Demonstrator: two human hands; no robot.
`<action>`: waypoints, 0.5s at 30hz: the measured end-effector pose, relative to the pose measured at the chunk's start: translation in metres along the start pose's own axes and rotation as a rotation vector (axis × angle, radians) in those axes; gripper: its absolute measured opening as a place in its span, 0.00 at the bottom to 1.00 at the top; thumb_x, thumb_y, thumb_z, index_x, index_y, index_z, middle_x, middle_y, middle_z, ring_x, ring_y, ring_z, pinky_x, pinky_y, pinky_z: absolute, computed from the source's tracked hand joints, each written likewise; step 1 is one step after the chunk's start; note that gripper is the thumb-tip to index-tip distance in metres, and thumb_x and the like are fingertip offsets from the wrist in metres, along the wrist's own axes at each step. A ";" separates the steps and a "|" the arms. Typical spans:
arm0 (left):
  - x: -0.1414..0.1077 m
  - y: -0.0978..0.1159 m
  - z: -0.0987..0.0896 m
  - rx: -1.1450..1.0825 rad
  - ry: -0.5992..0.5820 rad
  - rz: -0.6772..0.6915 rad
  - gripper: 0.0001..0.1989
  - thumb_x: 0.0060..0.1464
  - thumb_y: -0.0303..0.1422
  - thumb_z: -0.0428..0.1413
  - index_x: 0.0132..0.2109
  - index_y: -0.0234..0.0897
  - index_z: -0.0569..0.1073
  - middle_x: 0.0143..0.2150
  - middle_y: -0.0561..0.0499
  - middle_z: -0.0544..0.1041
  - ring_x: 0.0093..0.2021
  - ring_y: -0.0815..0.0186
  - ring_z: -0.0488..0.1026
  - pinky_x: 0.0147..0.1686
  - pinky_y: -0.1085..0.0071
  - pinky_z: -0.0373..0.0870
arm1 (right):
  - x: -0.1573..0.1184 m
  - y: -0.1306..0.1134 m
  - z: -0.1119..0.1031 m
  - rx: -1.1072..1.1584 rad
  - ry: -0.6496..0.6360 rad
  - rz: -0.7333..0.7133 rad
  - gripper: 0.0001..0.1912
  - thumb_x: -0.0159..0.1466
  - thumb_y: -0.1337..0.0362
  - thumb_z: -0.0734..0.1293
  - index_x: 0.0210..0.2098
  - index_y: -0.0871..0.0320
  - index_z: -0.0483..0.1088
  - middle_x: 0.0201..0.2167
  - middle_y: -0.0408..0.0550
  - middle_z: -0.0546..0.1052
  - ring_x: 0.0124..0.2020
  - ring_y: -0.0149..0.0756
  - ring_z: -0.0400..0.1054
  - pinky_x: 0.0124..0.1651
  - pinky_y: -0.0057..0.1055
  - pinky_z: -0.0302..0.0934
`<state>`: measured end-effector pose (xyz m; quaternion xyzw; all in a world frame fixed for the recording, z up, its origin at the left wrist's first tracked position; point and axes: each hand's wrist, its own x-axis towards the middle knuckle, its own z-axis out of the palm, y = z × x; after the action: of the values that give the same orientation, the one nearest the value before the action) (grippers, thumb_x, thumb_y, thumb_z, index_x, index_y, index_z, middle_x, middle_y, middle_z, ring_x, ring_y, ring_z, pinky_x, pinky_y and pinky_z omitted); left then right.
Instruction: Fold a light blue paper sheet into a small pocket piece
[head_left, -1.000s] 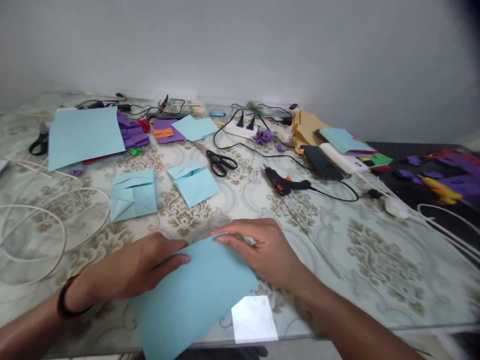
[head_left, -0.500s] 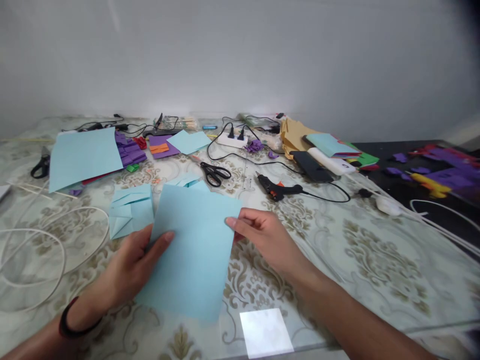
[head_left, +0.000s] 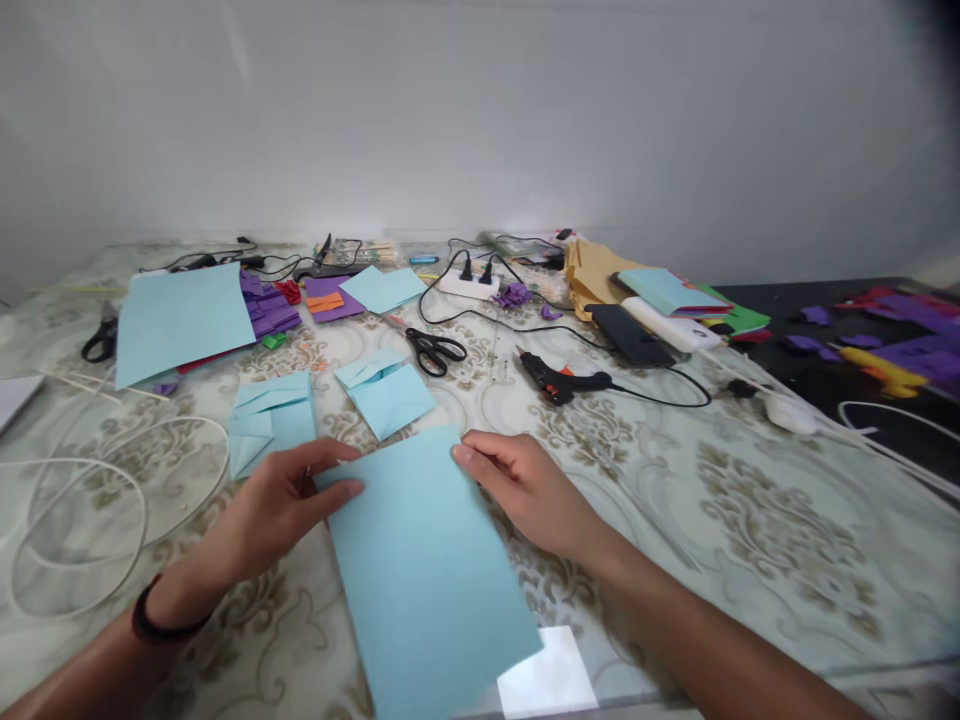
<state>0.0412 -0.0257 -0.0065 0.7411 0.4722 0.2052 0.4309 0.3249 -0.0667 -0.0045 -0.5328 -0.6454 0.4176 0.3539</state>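
A light blue sheet of paper [head_left: 431,570] slants toward me over the near part of the table. My left hand [head_left: 300,500] pinches its far left corner between thumb and fingers. At the far right corner, my right hand [head_left: 517,485] grips the edge with the thumb on top. Just beyond the sheet lie two folded light blue papers, one [head_left: 289,415] behind my left hand and another [head_left: 390,395] farther right. Black-handled scissors [head_left: 435,350] rest past them.
A glue gun [head_left: 559,380] lies right of the scissors, its cord running to the right. Behind are a white power strip [head_left: 469,285] and a dark phone [head_left: 630,335]. A large blue sheet [head_left: 184,325] covers papers at left, near a coiled white cable [head_left: 142,500].
The blue sheet has turned and come lower and closer to me, its near end now at the bottom of view. My left hand has shifted to its far left corner.
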 end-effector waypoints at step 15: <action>-0.006 0.026 0.025 0.072 -0.223 0.063 0.12 0.67 0.39 0.53 0.44 0.38 0.78 0.32 0.53 0.80 0.32 0.67 0.74 0.29 0.74 0.66 | -0.001 0.000 0.033 0.083 -0.270 0.089 0.10 0.65 0.58 0.71 0.31 0.58 0.79 0.28 0.44 0.81 0.29 0.33 0.72 0.32 0.27 0.62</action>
<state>0.0697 -0.0471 0.0024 0.7888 0.4047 0.1178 0.4474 0.2955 -0.0726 -0.0172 -0.4847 -0.6450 0.5272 0.2668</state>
